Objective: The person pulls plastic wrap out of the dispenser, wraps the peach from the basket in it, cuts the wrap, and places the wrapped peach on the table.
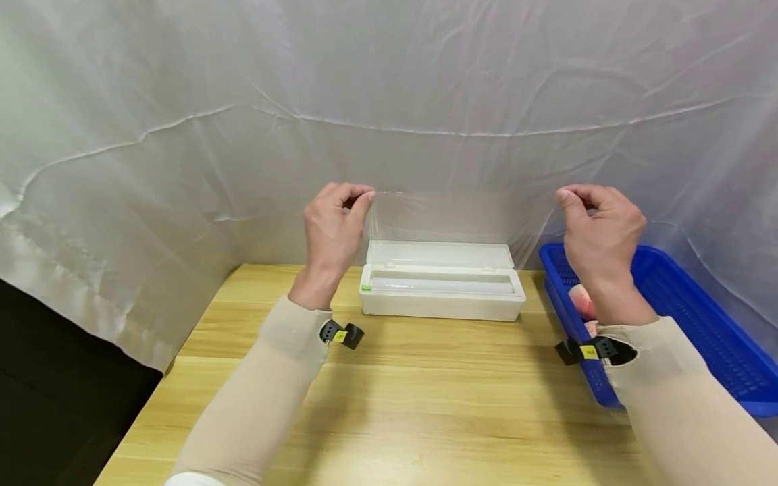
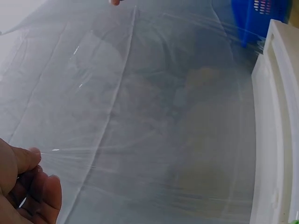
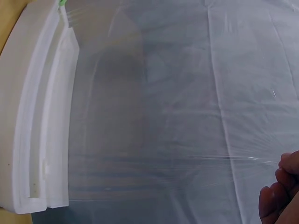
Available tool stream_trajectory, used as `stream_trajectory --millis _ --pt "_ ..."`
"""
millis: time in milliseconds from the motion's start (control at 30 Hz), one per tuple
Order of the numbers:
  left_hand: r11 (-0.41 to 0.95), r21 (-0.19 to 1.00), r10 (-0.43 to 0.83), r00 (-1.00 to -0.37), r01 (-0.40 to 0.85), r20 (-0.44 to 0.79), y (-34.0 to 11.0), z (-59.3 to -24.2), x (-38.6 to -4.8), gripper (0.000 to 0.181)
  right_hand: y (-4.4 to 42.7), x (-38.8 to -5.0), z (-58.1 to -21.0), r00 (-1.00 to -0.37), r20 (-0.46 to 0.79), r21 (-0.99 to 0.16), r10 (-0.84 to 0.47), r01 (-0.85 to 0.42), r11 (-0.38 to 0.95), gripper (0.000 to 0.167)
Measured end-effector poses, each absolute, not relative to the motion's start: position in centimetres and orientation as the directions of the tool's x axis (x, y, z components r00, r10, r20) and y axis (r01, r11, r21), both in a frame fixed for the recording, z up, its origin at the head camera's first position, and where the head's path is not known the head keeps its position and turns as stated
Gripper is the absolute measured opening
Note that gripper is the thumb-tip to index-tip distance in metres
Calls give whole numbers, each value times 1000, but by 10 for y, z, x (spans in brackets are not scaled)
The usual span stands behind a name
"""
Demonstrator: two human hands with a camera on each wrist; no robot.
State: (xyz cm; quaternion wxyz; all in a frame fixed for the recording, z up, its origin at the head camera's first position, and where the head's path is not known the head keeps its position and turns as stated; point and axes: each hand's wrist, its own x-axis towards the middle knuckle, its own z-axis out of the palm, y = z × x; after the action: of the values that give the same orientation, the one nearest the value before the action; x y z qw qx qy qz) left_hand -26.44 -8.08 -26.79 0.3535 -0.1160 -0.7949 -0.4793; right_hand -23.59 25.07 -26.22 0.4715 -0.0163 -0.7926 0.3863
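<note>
A clear sheet of plastic wrap (image 1: 450, 212) is stretched in the air between both hands, above the white wrap dispenser box (image 1: 442, 304). My left hand (image 1: 334, 229) pinches one upper corner between thumb and forefinger. The other upper corner is pinched by my right hand (image 1: 602, 229) at about the same height. In the left wrist view, creases in the film fan out from the left thumb (image 2: 29, 158). Behind the box's body, its lid (image 1: 440, 255) stands raised. A white roll (image 1: 440, 286) shows inside, and a small green piece (image 1: 367, 288) sits at the left end.
Under my right forearm, a blue plastic basket (image 1: 699, 317) stands on the table's right side, with pinkish round things (image 1: 581, 302) partly hidden in it. The wooden table (image 1: 401, 398) ends at a grey cloth backdrop (image 1: 425, 81). A dark area (image 1: 61, 391) lies beyond the left edge.
</note>
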Motion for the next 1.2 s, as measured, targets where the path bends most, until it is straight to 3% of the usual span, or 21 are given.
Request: stream_trajectory --millis 300,933,1200 --pt "462 662 -188 -664 590 723 -84 -261 -257 14 246 -225 -251 -526 750 -627 402 -369 686 20" --pt "346 652 -187 -631 675 753 -93 -253 -224 13 231 -184 -236 -526 710 -695 468 -414 588 24" --pt "251 583 -32 -595 773 803 -116 -262 -196 11 246 -157 -246 -510 803 -593 308 -633 498 17"
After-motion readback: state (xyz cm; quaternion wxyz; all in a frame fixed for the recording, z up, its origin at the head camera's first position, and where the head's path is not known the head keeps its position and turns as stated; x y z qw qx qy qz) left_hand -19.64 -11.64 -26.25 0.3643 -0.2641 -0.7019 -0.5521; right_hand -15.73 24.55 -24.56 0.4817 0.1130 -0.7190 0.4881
